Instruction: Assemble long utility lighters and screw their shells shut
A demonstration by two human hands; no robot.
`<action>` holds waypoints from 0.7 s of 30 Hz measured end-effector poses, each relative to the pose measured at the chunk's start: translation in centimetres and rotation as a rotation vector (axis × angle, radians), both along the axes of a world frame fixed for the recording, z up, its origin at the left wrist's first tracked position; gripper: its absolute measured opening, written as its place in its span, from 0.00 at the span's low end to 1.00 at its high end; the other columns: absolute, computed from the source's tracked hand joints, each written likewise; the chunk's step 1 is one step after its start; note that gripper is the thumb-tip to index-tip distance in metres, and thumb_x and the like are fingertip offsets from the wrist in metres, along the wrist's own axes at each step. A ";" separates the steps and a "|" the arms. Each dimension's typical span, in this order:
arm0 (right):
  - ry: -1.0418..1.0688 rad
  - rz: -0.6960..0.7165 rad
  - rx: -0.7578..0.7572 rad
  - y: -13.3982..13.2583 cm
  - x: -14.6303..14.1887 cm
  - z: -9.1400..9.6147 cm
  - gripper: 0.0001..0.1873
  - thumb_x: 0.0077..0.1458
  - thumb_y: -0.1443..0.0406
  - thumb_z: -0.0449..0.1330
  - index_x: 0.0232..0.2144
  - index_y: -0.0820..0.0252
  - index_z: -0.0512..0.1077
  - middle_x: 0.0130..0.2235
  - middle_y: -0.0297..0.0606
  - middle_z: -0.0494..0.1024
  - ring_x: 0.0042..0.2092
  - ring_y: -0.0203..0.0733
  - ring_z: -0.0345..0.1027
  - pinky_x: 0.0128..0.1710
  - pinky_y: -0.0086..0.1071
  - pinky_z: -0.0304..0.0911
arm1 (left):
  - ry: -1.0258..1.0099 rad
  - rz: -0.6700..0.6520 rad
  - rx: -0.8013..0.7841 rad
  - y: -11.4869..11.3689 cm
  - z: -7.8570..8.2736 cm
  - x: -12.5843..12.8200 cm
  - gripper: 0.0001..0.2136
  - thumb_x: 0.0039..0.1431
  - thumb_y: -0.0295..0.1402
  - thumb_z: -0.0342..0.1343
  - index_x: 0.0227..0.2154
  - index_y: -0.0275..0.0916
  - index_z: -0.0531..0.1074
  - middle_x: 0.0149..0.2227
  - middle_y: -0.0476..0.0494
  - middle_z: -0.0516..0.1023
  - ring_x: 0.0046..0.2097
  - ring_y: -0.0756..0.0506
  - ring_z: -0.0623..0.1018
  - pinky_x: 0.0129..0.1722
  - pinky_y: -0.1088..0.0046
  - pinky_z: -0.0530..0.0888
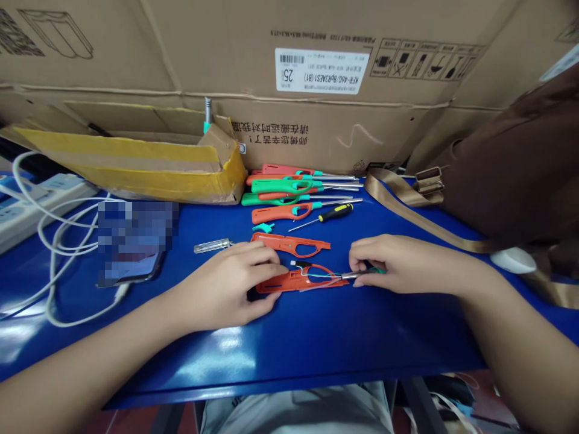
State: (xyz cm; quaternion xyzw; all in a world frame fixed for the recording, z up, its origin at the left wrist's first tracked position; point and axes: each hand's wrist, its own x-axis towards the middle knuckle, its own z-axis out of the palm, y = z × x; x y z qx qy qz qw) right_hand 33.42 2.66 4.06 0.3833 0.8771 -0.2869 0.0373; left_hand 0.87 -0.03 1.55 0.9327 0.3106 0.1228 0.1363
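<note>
Indoors, the left hand (pixel 237 280) grips an orange plastic lighter half-shell (pixel 287 282). The right hand (pixel 391 260) pinches a slim silver metal tube (pixel 348 276).

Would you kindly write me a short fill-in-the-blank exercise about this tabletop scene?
1. The casing half nearer the picture's bottom is held at its wide end by the ____ hand.
2. The piled lighters point their metal tubes toward the picture's ____ edge.
3. The screwdriver has a black and ____ handle.
4. The table is coloured ____.

Missing words: left; right; yellow; blue.
</note>
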 end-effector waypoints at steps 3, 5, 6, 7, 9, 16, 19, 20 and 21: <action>-0.004 -0.002 0.001 0.1 0.3 0.3 0.08 0.61 0.59 0.64 0.34 0.56 0.73 0.38 0.34 0.78 0.39 0.40 0.69 0.37 0.32 0.57 | 0.020 0.010 0.028 0.0 0.3 -0.1 0.13 0.60 0.32 0.59 0.47 0.40 0.79 0.44 0.44 0.80 0.45 0.40 0.78 0.46 0.61 0.72; -0.002 0.007 -0.003 0.0 0.3 0.5 0.07 0.62 0.59 0.63 0.35 0.55 0.74 0.38 0.34 0.78 0.39 0.40 0.69 0.37 0.31 0.58 | 0.010 0.016 0.038 -0.1 0.3 0.0 0.13 0.61 0.35 0.61 0.47 0.39 0.79 0.45 0.43 0.80 0.46 0.40 0.78 0.47 0.61 0.72; 0.005 0.014 -0.006 -0.1 0.2 0.6 0.06 0.63 0.60 0.62 0.36 0.55 0.74 0.38 0.34 0.79 0.39 0.39 0.70 0.37 0.31 0.58 | 0.002 0.020 0.034 -0.1 0.2 0.0 0.13 0.61 0.37 0.61 0.47 0.39 0.78 0.45 0.43 0.80 0.46 0.40 0.78 0.47 0.62 0.72; 0.014 0.022 -0.005 -0.2 0.2 0.7 0.06 0.63 0.61 0.61 0.36 0.55 0.75 0.38 0.34 0.79 0.39 0.39 0.70 0.37 0.31 0.58 | -0.006 0.024 0.024 -0.1 0.1 0.0 0.12 0.63 0.37 0.60 0.47 0.39 0.78 0.45 0.43 0.80 0.46 0.40 0.78 0.46 0.62 0.72; 0.034 0.037 0.001 -0.4 0.0 0.7 0.05 0.63 0.63 0.60 0.35 0.56 0.75 0.37 0.34 0.79 0.39 0.39 0.70 0.37 0.31 0.59 | -0.019 0.029 0.001 -0.2 -0.1 0.1 0.11 0.66 0.37 0.58 0.46 0.39 0.78 0.44 0.43 0.80 0.46 0.41 0.78 0.45 0.64 0.72; 0.079 0.041 0.046 -0.7 -1.1 0.5 0.05 0.63 0.66 0.61 0.33 0.56 0.74 0.37 0.35 0.79 0.39 0.40 0.72 0.37 0.32 0.59 | -0.064 0.028 -0.046 -0.1 -0.7 0.2 0.09 0.69 0.35 0.56 0.46 0.41 0.78 0.44 0.43 0.80 0.46 0.42 0.78 0.45 0.65 0.73; 0.030 0.014 0.108 -0.9 -1.2 0.5 0.06 0.61 0.68 0.61 0.31 0.56 0.74 0.37 0.34 0.79 0.39 0.40 0.72 0.36 0.32 0.58 | -0.067 0.044 -0.044 -0.2 -0.7 0.2 0.09 0.68 0.35 0.57 0.45 0.41 0.79 0.42 0.43 0.80 0.44 0.42 0.79 0.43 0.65 0.73; 0.008 0.010 0.124 -0.9 -1.2 0.5 0.06 0.61 0.69 0.60 0.31 0.56 0.74 0.36 0.34 0.79 0.38 0.40 0.72 0.36 0.32 0.57 | -0.067 0.050 -0.048 -0.2 -0.6 0.2 0.09 0.68 0.35 0.57 0.45 0.40 0.79 0.42 0.43 0.80 0.44 0.42 0.79 0.43 0.65 0.73; -0.009 0.008 0.136 -1.0 -1.1 0.6 0.06 0.61 0.69 0.60 0.30 0.56 0.73 0.36 0.33 0.79 0.38 0.40 0.71 0.36 0.32 0.57 | -0.071 0.054 -0.052 -0.2 -0.6 0.2 0.08 0.67 0.35 0.58 0.44 0.40 0.79 0.41 0.43 0.80 0.44 0.43 0.79 0.43 0.65 0.73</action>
